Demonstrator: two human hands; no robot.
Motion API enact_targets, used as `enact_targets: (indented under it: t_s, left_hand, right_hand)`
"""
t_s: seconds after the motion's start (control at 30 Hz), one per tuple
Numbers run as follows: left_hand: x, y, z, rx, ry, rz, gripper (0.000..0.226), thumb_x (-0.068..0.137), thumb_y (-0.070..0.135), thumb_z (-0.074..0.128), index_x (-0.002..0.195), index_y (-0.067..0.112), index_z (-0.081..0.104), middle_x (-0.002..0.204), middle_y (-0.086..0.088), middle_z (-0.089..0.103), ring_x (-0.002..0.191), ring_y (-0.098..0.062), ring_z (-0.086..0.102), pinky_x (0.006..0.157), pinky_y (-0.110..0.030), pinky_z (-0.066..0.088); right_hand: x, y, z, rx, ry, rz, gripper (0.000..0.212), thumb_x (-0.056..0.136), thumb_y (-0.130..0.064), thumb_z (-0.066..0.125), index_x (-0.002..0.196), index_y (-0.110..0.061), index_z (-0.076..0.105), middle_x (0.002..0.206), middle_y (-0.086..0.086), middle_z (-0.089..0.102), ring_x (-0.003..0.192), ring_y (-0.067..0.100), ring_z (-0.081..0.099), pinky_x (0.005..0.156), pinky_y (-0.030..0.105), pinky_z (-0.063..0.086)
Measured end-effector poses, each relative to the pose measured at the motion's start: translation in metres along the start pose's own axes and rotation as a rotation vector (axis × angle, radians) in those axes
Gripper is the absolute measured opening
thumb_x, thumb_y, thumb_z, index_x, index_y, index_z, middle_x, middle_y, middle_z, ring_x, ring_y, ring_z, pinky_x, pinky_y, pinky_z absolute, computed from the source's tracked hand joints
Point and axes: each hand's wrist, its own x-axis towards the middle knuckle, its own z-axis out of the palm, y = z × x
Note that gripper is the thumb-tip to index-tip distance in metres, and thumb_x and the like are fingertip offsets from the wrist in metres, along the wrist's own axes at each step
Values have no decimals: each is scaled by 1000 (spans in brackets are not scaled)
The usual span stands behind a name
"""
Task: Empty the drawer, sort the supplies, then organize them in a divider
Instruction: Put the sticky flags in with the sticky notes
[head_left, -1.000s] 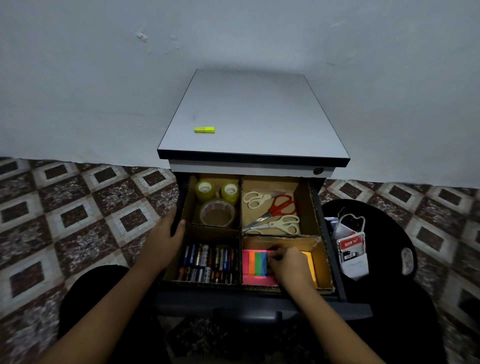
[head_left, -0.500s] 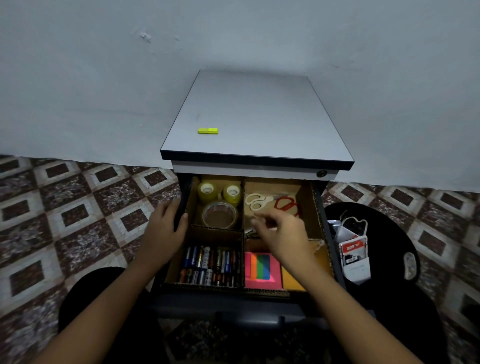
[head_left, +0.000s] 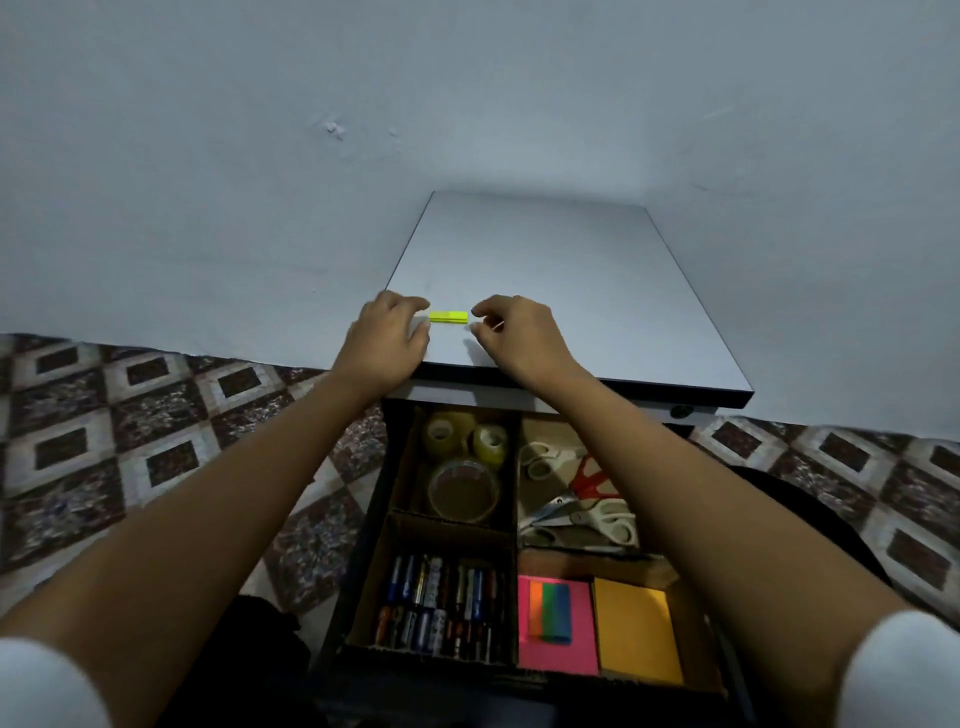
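Head view: grey cabinet top (head_left: 571, 291) with a dark front edge, set against a pale wall (head_left: 260, 156) (one small chipped spot in the paint), with patterned brown-and-cream floor tiles (head_left: 130, 441) on either side. Near the top's front left corner, a yellow sticky strip (head_left: 448, 316), lying flat. Left hand (head_left: 387, 343) curled at its left end, right hand (head_left: 519, 338) with thumb and forefinger drawn together at its right end; impossible to tell whether either grips it. Below, an open drawer (head_left: 370, 519) with a cardboard divider (head_left: 452, 530): tape rolls (head_left: 465, 488) back left, scissors (head_left: 587, 499) back right, batteries (head_left: 441, 603) front left, sticky notes (head_left: 558, 649) front right.
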Motion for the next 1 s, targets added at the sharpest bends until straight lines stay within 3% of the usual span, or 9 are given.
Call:
enact_targets:
  t_s: [0.23,0.33,0.4,0.47,0.53,0.63,1.0]
  left_hand:
    - [37,-10,6,72,-210,-41,39,98,30,39,133,16,51,119,-20,53,112,-37,49,93,-45,43]
    - [44,-11,5,94,-248,-39,32,99,31,37,114,17,61,104,-16,52,102,-35,52,81,-37,43]
    - [47,-10,4,102,-268,-17,30,99,29,36,100,16,64,94,-12,49,90,-32,53,68,-31,35]
    - [48,-10,4,107,-289,11,31,98,27,38,105,18,67,101,-12,50,91,-28,52,70,-31,36]
    - [49,-10,3,102,-289,15,31,98,26,41,115,20,66,109,-11,50,98,-27,52,80,-35,42]
    - [49,-9,1,106,-265,20,28,95,24,48,114,19,66,111,-9,53,101,-26,53,84,-34,43]
    - [42,-6,-2,62,-202,51,21,91,20,56,105,10,67,106,-9,61,96,-23,55,74,-25,36]
  right_hand:
    - [45,6,15,-130,-175,9,35,98,-19,43,126,-3,58,126,19,58,117,32,50,96,33,39]
    - [59,10,23,-138,-232,40,33,99,-21,38,86,-9,66,96,20,57,92,36,53,79,33,42]
    - [64,12,27,-156,-245,50,35,98,-22,37,66,-16,50,85,10,46,83,32,48,72,29,34]
    - [64,12,28,-187,-256,58,29,96,-20,38,71,-14,51,89,9,47,90,31,49,70,29,32]
    - [64,13,30,-212,-235,42,26,92,-15,41,83,-8,64,97,13,56,95,31,51,69,29,34]
    - [62,13,30,-216,-150,-5,27,87,-10,49,102,-10,70,105,15,58,96,30,54,71,28,40]
    - [56,4,25,-249,-142,-26,27,80,-6,50,99,-11,68,100,9,66,91,26,58,71,30,48]
